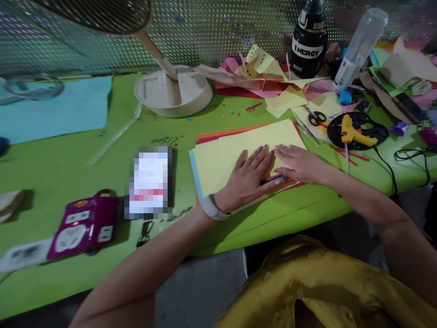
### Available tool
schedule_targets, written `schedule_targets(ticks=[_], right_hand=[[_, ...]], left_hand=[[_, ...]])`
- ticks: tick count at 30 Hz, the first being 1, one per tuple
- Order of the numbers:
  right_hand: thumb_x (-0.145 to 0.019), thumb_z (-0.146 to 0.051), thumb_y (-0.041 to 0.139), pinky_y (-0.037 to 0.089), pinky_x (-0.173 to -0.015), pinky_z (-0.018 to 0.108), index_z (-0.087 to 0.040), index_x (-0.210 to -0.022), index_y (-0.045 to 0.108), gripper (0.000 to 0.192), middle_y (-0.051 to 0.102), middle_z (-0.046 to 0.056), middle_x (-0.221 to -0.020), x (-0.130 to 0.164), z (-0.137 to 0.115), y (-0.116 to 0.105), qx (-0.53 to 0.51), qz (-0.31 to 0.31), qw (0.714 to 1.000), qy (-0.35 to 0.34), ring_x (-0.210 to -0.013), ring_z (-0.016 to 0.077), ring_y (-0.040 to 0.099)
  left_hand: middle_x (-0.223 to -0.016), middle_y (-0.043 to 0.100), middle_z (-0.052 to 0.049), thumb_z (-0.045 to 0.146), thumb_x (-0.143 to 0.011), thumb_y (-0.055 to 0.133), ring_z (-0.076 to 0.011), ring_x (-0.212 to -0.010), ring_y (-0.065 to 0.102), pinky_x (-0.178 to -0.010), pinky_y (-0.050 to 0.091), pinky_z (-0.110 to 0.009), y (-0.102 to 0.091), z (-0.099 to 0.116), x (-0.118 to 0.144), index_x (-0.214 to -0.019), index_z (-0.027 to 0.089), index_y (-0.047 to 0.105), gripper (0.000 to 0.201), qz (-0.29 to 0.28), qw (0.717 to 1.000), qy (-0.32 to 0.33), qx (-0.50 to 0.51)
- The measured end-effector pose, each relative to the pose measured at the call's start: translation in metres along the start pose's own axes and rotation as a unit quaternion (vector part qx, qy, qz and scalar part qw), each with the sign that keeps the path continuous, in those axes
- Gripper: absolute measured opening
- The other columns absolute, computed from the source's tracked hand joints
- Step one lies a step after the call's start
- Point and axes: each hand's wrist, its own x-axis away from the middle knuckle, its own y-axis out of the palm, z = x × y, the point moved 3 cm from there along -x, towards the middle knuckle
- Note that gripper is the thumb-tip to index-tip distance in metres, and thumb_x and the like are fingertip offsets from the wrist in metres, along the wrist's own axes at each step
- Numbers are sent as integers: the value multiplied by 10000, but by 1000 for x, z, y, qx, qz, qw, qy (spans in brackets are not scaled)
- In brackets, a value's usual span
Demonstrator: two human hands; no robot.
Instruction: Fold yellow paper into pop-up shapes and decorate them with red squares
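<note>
Green table (pixel 68 168) — both hands, left (pixel 247 177) and right (pixel 297 163), pressed flat, grip apart, on yellow paper (pixel 225 157)

A bright green table (pixel 68 168) with a smooth, glossy top fills most of the view. Behind it stands a grey perforated metal screen (pixel 211 27) whose small round holes let dim colours through. Below the table's near edge lies a grey floor (pixel 201 291), possibly bare concrete, though it is blurred. The light is soft and even, casting faint shadows on the tabletop.
</note>
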Motion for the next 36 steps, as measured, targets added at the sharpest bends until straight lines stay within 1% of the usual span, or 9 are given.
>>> schedule_targets(ticks=[2, 4, 8, 12, 16, 19, 23, 30, 36], right_hand=[[-1001, -652, 292, 269, -1240, 505, -9, -1530, 378, 837, 342, 225, -1601, 1, 1, 6, -8, -12, 1000, 0, -1514, 321, 302], [-973, -714, 271, 237, -1254, 507, -35, -1559, 331, 899, 295, 212, -1623, 2, 2, 10, -18, -13, 1000, -8, -1532, 320, 252], [-970, -718, 272, 227, -1261, 493, -71, -1576, 305, 888, 272, 192, -1639, 4, 3, 9, -27, -15, 999, -15, -1543, 305, 222], [-969, -721, 262, 253, -1251, 501, -62, -1561, 335, 889, 292, 204, -1629, 4, 1, 6, -15, -20, 1000, -8, -1535, 307, 247], [-972, -722, 226, 256, -1252, 490, -76, -1558, 353, 880, 321, 189, -1623, 4, 0, 4, 1, -16, 1000, -12, -1530, 299, 263], [-975, -714, 226, 238, -1261, 469, -57, -1561, 341, 888, 299, 198, -1629, 5, 0, 3, 6, -28, 1000, -6, -1533, 296, 252], [-981, -695, 242, 222, -1264, 481, -30, -1571, 306, 891, 250, 213, -1640, 6, 1, 2, 5, -45, 999, -4, -1541, 303, 221], [-982, -698, 215, 222, -1261, 509, -103, -1595, 281, 857, 229, 171, -1655, 8, 5, 3, 0, -40, 999, -9, -1543, 303, 212], [-990, -679, 215, 219, -1260, 507, -34, -1579, 288, 876, 215, 220, -1645, 8, 4, 3, 21, -51, 998, -4, -1544, 317, 200]], left_hand=[[-1686, 205, -129, 740, -961, 228, -281, -1555, 188, -1248, 79, -517, 0, 0, 0, -1623, 269, 77, 826, 5, 1000, 4, -3], [-1681, 215, -141, 741, -961, 213, -283, -1554, 190, -1247, 75, -516, 0, 0, 1, -1622, 256, 88, 829, 6, 1000, 6, -7], [-1678, 218, -155, 743, -959, 213, -290, -1554, 186, -1246, 73, -519, -2, 2, 1, -1620, 237, 102, 841, -4, 1000, 0, -11], [-1687, 203, -127, 742, -958, 243, -284, -1555, 187, -1247, 75, -519, -3, 3, 1, -1624, 275, 48, 836, 1, 1000, -4, -5], [-1684, 207, -135, 725, -964, 277, -283, -1553, 197, -1253, 65, -506, -4, 5, 0, -1628, 245, 23, 858, -1, 1000, -6, -8], [-1676, 221, -154, 737, -956, 278, -296, -1550, 204, -1253, 66, -513, -5, 7, -1, -1627, 197, 88, 882, -6, 1000, -12, -10], [-1665, 233, -183, 776, -935, 204, -290, -1552, 198, -1250, 54, -526, -7, 10, -4, -1607, 132, 174, 932, -16, 1000, -17, -5], [-1658, 266, -159, 827, -890, 137, -265, -1551, 209, -1246, 56, -527, -5, 11, -7, -1593, 179, 221, 959, 0, 999, -31, 8], [-1652, 279, -168, 835, -888, 165, -272, -1549, 217, -1248, 50, -519, -6, 11, -8, -1591, 174, 230, 968, 4, 999, -31, 17]])
